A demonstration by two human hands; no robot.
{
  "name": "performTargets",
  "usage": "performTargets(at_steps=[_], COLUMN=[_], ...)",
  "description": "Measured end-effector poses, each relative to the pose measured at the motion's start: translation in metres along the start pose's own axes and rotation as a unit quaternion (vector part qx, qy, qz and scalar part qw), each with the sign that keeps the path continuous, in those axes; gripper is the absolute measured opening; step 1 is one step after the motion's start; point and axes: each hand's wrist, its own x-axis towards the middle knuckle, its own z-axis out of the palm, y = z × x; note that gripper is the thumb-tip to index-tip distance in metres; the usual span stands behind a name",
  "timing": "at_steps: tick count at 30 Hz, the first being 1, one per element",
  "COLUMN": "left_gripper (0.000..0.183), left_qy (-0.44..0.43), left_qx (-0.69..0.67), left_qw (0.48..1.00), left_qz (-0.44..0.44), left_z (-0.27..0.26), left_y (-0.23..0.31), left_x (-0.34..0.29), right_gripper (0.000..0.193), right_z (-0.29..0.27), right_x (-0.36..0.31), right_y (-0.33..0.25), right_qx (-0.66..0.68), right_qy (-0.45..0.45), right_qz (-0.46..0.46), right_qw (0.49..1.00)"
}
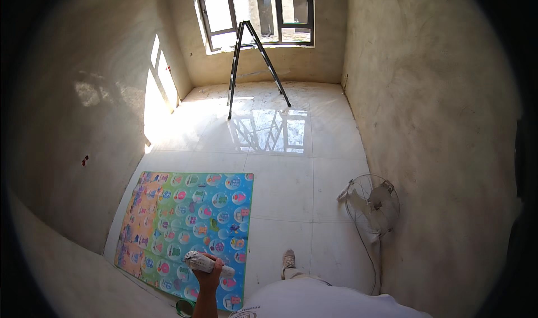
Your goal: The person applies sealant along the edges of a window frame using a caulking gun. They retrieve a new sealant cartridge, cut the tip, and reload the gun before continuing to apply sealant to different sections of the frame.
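My left hand (208,268) is closed around a whitish cylindrical roll (199,260) with greyish marks on its surface. Its thick end points to the left and its thinner end sticks out to the right of my fingers. The frame does not show exactly what kind of roll it is. Below it, the colourful play mat (221,178) printed with round cartoon pictures is spread on the floor. Close to my left forearm, a green ring-shaped thing (185,307), partly cut off from sight, lies at the mat's near edge. My right hand is out of the picture.
A folding stepladder (268,60) stands spread before the window (269,15). A fan with a wire cage (386,203) rests by the right wall, its cord (374,262) trailing along the pale tiled floor (280,195). My shoe (288,259) is right of the mat.
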Motion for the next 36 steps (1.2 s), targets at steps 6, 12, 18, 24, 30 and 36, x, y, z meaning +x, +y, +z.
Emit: performTargets(at_steps=[6, 12, 18, 24, 30, 36], left_gripper=[0.031, 0.031, 0.028, 0.021, 0.023, 0.033], left_qy=[0.052, 0.117, 0.102, 0.020, -0.037, 0.029], left_qx=[0.006, 0.043, 0.003, 0.022, 0.025, 0.051], left_qw=[0.998, 0.990, 0.989, 0.996, 0.998, 0.997], left_qz=[-0.047, -0.062, -0.108, -0.087, -0.034, -0.049], left_z=[0.052, 0.068, 0.072, 0.110, 0.147, 0.161], left_y=[-0.029, -0.057, -0.141, -0.196, -0.234, -0.295], left_x=[0.132, 0.250, 0.404, 0.626, 0.825, 0.955], right_gripper=[0.025, 0.031, 0.029, 0.027, 0.030, 0.035], right_z=[-0.160, -0.360, -0.428, -0.406, -0.438, -0.530], right_x=[0.116, 0.155, 0.211, 0.269, 0.334, 0.470], right_y=[-0.183, -0.466, -0.598, -0.598, -0.653, -0.774], right_qx=[-0.102, -0.165, -0.069, -0.155, -0.099, -0.160], right_qy=[0.012, 0.148, 0.139, 0.060, -0.021, -0.044], right_qz=[-0.036, -0.262, -0.228, -0.089, -0.012, -0.069], right_qw=[0.994, 0.939, 0.961, 0.982, 0.995, 0.984])
